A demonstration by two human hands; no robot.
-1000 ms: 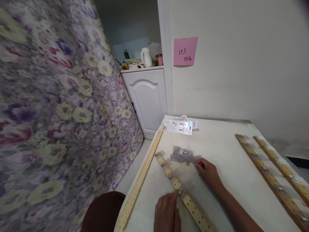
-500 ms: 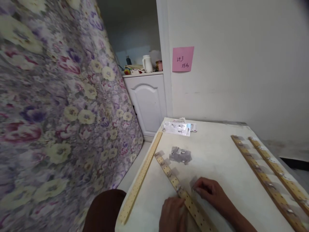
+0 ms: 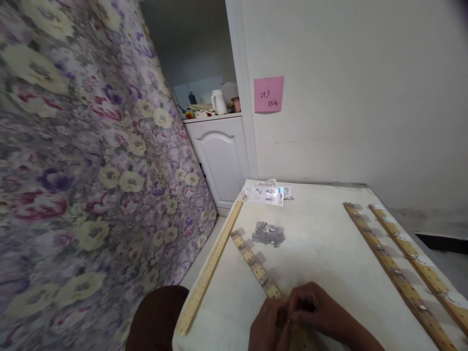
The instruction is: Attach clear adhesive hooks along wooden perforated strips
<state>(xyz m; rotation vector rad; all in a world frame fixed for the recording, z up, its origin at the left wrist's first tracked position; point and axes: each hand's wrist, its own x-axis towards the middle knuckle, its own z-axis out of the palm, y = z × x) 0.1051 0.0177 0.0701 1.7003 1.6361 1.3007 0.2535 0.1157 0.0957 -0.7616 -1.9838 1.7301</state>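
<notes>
My left hand [image 3: 268, 324] and my right hand [image 3: 316, 312] meet at the bottom of the view, over the near part of a perforated wooden strip [image 3: 254, 265] that lies diagonally on the white table [image 3: 321, 243]. Both hands have their fingers curled together in a pinch around something small that I cannot make out. Several small metal hooks sit fitted along the strip beyond my hands. A small pile of clear bags with metal parts [image 3: 268, 234] lies just past the strip.
A bare wooden strip [image 3: 210, 270] lies along the table's left edge. Two strips with hooks [image 3: 395, 270] lie at the right. A clear packet [image 3: 263, 193] sits at the far edge. A floral mattress [image 3: 84, 170] leans at the left, a white cabinet [image 3: 221, 156] behind.
My right hand drew back from the pile of bags toward me and joined my left hand on the strip. The view shifted slightly right and down.
</notes>
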